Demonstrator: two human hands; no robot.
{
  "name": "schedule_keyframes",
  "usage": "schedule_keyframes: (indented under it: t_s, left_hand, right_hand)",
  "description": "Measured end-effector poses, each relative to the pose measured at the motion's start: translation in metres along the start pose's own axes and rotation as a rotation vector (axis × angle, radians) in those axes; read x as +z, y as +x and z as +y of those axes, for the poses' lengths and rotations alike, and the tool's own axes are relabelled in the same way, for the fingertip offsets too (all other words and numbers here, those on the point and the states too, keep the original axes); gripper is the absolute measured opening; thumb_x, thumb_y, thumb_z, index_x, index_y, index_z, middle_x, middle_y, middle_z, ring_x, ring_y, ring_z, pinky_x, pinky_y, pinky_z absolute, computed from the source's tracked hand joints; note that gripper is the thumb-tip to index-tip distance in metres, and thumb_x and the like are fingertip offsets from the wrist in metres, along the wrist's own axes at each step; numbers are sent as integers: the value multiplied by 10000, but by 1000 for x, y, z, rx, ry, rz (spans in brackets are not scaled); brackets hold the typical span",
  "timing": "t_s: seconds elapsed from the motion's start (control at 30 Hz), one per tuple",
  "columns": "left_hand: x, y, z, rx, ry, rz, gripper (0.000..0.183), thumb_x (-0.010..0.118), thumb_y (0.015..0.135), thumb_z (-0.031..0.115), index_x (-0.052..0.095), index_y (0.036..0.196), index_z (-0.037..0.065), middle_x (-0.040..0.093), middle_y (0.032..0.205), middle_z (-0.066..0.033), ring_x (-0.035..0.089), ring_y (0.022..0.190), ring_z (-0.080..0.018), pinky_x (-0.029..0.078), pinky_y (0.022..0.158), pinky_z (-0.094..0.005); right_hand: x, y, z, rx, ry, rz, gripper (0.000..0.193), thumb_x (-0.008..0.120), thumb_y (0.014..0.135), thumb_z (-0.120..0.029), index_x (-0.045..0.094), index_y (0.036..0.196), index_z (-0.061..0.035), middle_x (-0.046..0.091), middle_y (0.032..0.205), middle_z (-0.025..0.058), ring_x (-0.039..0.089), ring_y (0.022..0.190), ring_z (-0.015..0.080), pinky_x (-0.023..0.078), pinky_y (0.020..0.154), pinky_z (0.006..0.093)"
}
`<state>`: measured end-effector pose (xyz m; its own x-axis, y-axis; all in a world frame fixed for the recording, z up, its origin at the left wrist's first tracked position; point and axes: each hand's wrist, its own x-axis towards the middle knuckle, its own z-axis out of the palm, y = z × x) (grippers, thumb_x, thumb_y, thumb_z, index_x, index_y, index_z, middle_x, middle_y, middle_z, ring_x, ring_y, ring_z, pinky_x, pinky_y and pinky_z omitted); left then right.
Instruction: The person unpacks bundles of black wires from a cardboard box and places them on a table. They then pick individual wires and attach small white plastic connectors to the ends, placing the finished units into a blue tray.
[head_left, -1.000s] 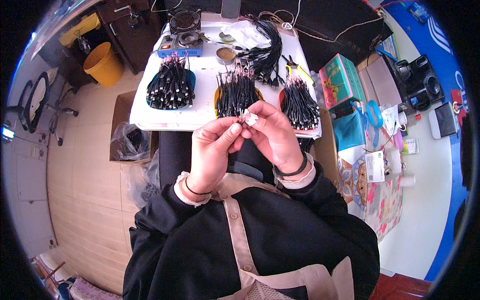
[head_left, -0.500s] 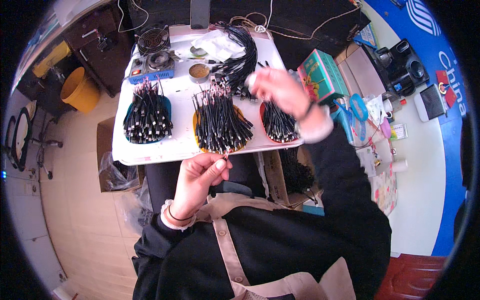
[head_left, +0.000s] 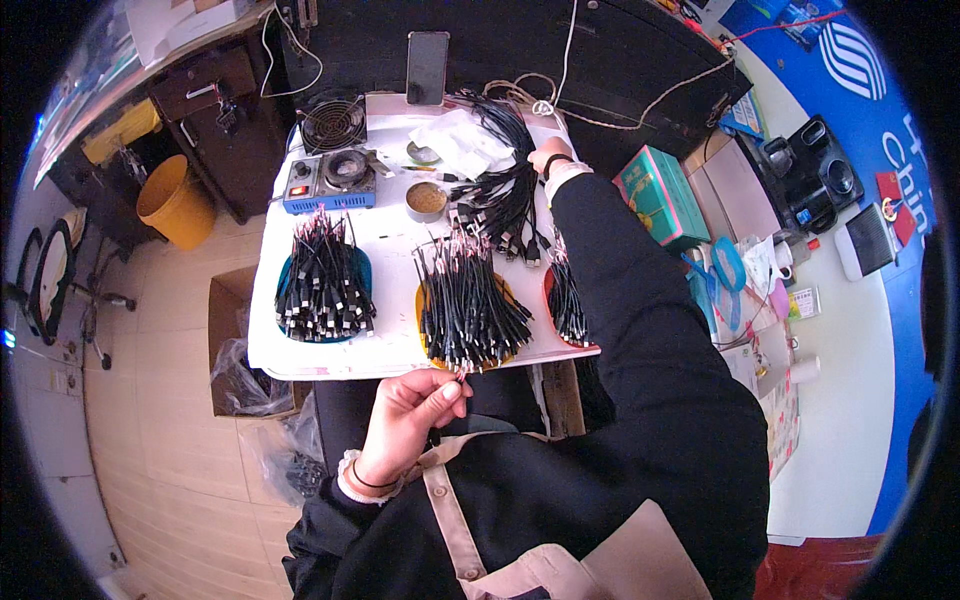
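Note:
Near the table's front edge, my left hand [head_left: 420, 408] is closed in a pinch on a cable's thin reddish wire ends [head_left: 463, 377]; the rest of that cable is hidden. My right hand [head_left: 550, 155] reaches to the far right of the table, its fingers closed at the edge of a long bundle of black cables [head_left: 508, 190]. Several short black USB cables with pinkish wire ends lie in a teal tray [head_left: 362, 270], a yellow tray [head_left: 424, 338] and a red tray [head_left: 549, 300]. My right sleeve partly covers the red one.
A blue soldering device [head_left: 330, 185] with a fan [head_left: 333, 125] behind it stands at the back left. Beside it are a round tin [head_left: 426, 201] and a white plastic bag [head_left: 465, 145]. A phone [head_left: 427, 68] leans upright behind the table. A green box [head_left: 662, 198] is right of my arm.
My right hand has moved from above the red tray, away from me, to the black cable bundle. My left hand keeps its pinch. The whole view has shifted slightly.

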<state>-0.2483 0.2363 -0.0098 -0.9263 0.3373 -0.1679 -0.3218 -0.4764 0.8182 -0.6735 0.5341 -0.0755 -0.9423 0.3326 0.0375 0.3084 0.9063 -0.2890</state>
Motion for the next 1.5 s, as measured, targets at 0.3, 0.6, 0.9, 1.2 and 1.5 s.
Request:
schedule_keyframes:
  t_s: [0.3, 0.6, 0.9, 1.2, 1.5]
  left_hand:
    - [-3, -2, 17, 163, -171, 83, 139, 543, 951, 86, 637, 942, -16, 599, 713, -31, 387, 535, -48, 276, 479, -184]
    - [12, -19, 80, 392, -85, 13, 160, 444, 998, 143, 564, 993, 36, 627, 1121, -175, 646, 962, -241, 526, 733, -278]
    - [9, -27, 94, 574, -83, 76, 188, 439, 998, 122, 586, 985, 5, 609, 1183, -176, 657, 957, -229, 539, 793, -289]
    - [12, -68, 34, 523, 103, -96, 118, 521, 955, 82, 584, 910, -6, 626, 948, -134, 405, 599, -56, 357, 567, -180]
    - [19, -66, 14, 230, 212, -200, 153, 520, 961, 91, 603, 933, -34, 647, 978, -148, 480, 633, -75, 425, 627, -204]
  right_hand:
    - [-129, -47, -32, -193, 1028, -401, 204, 682, 823, -157, 564, 678, -77, 523, 603, -8, 437, 469, 56, 291, 372, 192]
    - [-254, -278, -69, -926, 942, -234, 98, 639, 885, -129, 609, 901, -37, 546, 694, -29, 501, 596, 52, 405, 528, 206]
    - [-98, -482, -30, -1128, 620, -107, 117, 624, 817, -135, 547, 835, -49, 579, 787, 109, 598, 762, 317, 467, 653, 419]
    - [-108, -426, -22, -706, 1234, -796, 187, 602, 923, -172, 607, 990, 2, 626, 828, 22, 580, 733, 84, 475, 657, 242]
    - [-144, -402, -27, -624, 1496, -816, 163, 639, 904, -125, 627, 1004, 3, 626, 855, 12, 568, 748, 58, 467, 692, 189]
